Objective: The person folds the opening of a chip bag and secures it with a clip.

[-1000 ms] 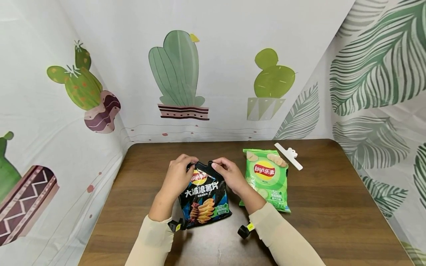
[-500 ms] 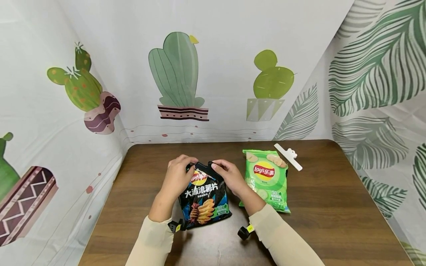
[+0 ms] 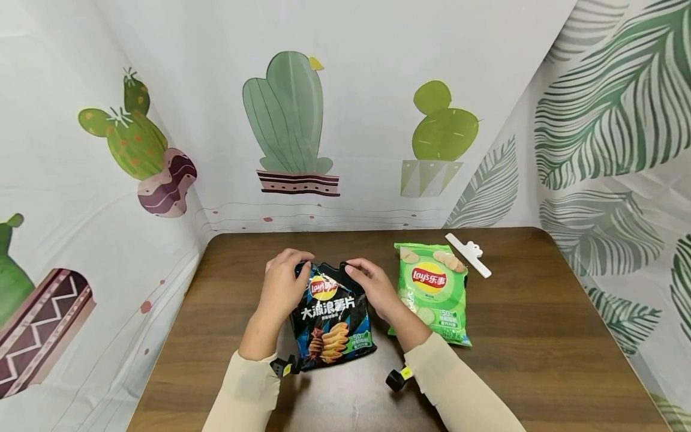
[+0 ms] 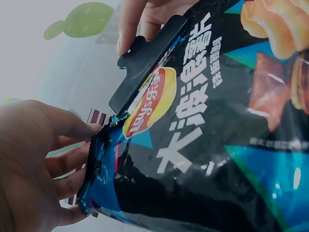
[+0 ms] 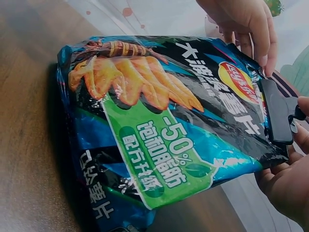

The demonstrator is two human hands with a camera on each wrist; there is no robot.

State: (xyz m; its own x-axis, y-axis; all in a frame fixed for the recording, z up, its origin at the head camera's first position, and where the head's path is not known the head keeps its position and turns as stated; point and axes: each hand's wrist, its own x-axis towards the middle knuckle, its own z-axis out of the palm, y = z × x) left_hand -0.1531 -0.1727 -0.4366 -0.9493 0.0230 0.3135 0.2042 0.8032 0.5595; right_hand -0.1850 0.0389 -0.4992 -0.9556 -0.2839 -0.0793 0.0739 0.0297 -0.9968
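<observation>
A black bag of Lay's chips [image 3: 330, 327] lies tilted between the two hands, its top edge pointing away from the person. Across part of that edge sits a black bag clip [image 4: 149, 63]. The left hand [image 3: 281, 285] pinches the bag's upper left corner, thumb in front and fingers behind, beside the clip's end. At the other side, the right hand [image 3: 375, 288] grips the clip's handle with thumb and index finger. In the right wrist view, its other fingers reach behind the bag's corner and are partly hidden.
To the right lies a green bag of Lay's chips [image 3: 432, 306], close to the right forearm. A white bag clip [image 3: 468, 255] rests beyond its top corner. The brown wooden table [image 3: 534, 336] ends at a cloth backdrop [image 3: 372, 120] printed with cacti.
The left hand has shifted slightly left, away from the clip's end and onto the bag's corner. The right hand has hardly moved.
</observation>
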